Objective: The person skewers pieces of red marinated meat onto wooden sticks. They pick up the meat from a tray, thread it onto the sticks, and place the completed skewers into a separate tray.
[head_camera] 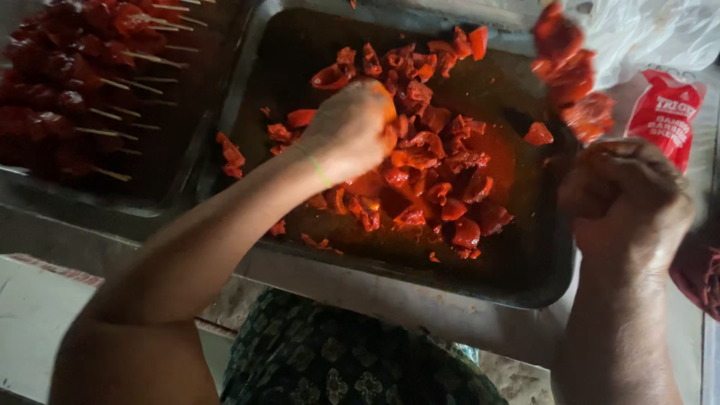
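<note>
**Both hands at the tray of red marinated meat**

Right now the left hand is curled down into the heap of red, sauce-coated meat chunks, its fingers closed around pieces of it; exactly how many it has hold of cannot be told. The right hand is clenched in a fist beside the tray's right edge, gripping a skewer threaded with red meat pieces that rises, blurred, above it. The meat lies in a dark rectangular metal tray slick with orange-red marinade. To the left, a second tray holds finished skewers of dark red meat on thin wooden sticks. A red packet lies at the far right, beside white plastic.
</note>
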